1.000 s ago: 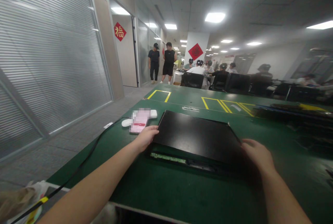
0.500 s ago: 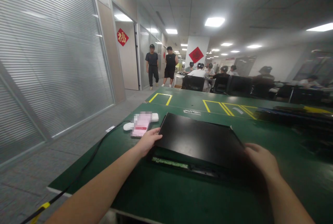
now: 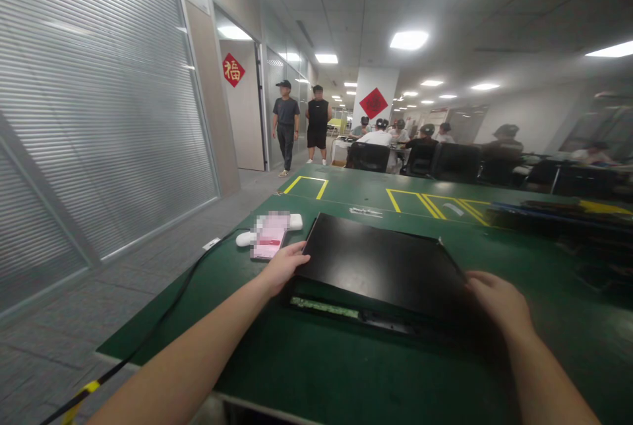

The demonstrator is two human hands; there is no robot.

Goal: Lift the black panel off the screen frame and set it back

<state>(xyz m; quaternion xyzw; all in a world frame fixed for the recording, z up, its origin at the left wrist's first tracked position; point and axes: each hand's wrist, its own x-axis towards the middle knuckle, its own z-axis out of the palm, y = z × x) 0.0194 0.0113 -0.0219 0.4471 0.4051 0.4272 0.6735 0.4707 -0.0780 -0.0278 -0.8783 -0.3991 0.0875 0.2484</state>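
Observation:
A flat black screen panel (image 3: pixel 378 263) lies over a dark frame on the green table. Along its near side a green circuit strip (image 3: pixel 324 307) shows in the frame's black lower edge (image 3: pixel 390 323). My left hand (image 3: pixel 284 267) is closed on the panel's left edge, thumb on top and fingers partly hidden at the side. At the right edge, my right hand (image 3: pixel 497 300) grips the panel, its fingertips mostly out of sight. Just beyond my left hand lie a phone (image 3: pixel 270 240) with a pink screen and a white rounded object (image 3: pixel 295 221).
The green table (image 3: pixel 341 372) carries yellow tape outlines (image 3: pixel 408 192) and a small pale strip (image 3: pixel 366 212). Dark items (image 3: pixel 558 214) are heaped at the right. A black strap (image 3: pixel 163 319) hangs over the left edge. Two people stand in the aisle; several sit behind.
Both hands and the panel stay almost exactly where they were. In the aisle, one person has stepped nearer and the other has shifted slightly left.

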